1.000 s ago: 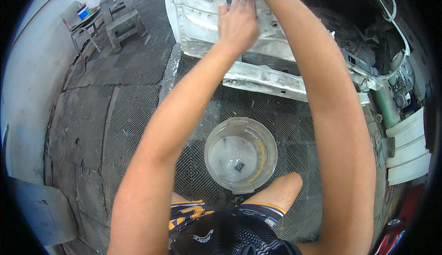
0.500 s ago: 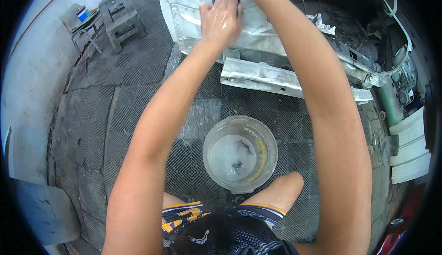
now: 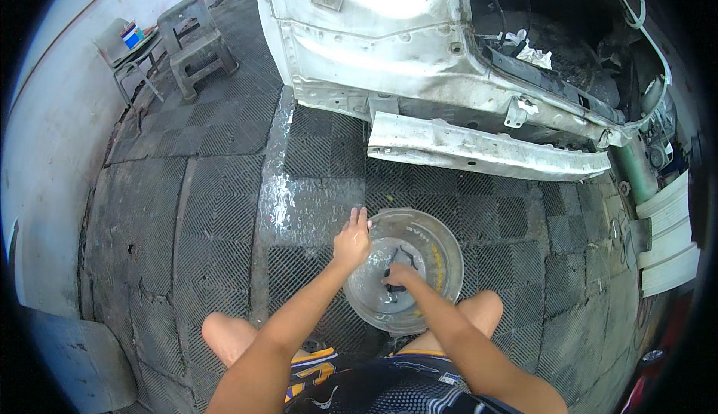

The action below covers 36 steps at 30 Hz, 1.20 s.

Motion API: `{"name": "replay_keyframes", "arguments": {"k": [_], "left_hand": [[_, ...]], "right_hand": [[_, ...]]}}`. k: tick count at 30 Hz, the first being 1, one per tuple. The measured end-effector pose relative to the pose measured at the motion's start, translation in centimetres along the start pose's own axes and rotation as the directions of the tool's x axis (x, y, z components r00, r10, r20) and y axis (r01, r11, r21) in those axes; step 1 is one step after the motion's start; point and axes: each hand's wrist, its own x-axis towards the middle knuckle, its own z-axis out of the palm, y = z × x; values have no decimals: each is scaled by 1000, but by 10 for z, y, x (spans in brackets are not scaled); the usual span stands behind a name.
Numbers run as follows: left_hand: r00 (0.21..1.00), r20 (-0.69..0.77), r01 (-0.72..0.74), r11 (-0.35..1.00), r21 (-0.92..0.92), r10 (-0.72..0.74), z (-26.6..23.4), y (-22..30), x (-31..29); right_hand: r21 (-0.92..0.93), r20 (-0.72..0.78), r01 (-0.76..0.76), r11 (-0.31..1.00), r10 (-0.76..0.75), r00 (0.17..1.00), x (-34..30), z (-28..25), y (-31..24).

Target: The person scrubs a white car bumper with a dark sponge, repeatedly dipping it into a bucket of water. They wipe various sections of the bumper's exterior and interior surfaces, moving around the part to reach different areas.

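A translucent bucket [image 3: 447, 302] with cloudy water stands on the floor between my knees. My right hand [image 3: 404, 275] reaches down into it, its fingers curled on a small dark piece [image 3: 390, 287] near the water; the kind is too small to tell. Another thin dark strip [image 3: 408, 255] lies in the water. At the bucket's upper left rim is my left hand [image 3: 352, 242], wet, fingers pointing away from me. A dark sliver shows between its thumb and fingers; I cannot make out what it is. Beyond stands a bare, wet white car body panel [image 3: 366, 47].
A long white metal sill piece [image 3: 479, 147] juts out below the panel. Ribbed dark floor tiles [image 3: 217, 219] have a wet patch [image 3: 299, 204] left of the bucket. A grey plastic chair [image 3: 196, 47] stands at the far left, and a pale ridged panel [image 3: 666, 242] at the right.
Both my hands have come down from the car panel toward me. My right hand has gone into the bucket, and my left is now at its rim. The view has shifted slightly.
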Motion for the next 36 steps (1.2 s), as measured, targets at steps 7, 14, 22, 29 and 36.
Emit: {"name": "replay_keyframes", "arguments": {"k": [7, 14, 22, 29, 36], "left_hand": [[997, 75, 15, 1000, -20, -13, -1, 35, 13], [999, -54, -10, 994, -105, 4, -7, -8, 5], [911, -412, -196, 907, -373, 28, -13, 0, 5], [922, 89, 60, -88, -994, -376, 4, 58, -17], [943, 205, 38, -527, -849, -262, -50, 94, 58]], "right_hand": [[-126, 12, -41, 991, 43, 999, 46, 82, 65], [917, 200, -153, 369, -92, 976, -23, -24, -19], [929, -363, 366, -51, 62, 930, -91, -63, -50], [448, -853, 715, 536, 16, 522, -126, -149, -132], [268, -961, 672, 690, 142, 237, -125, -188, -97]]}}
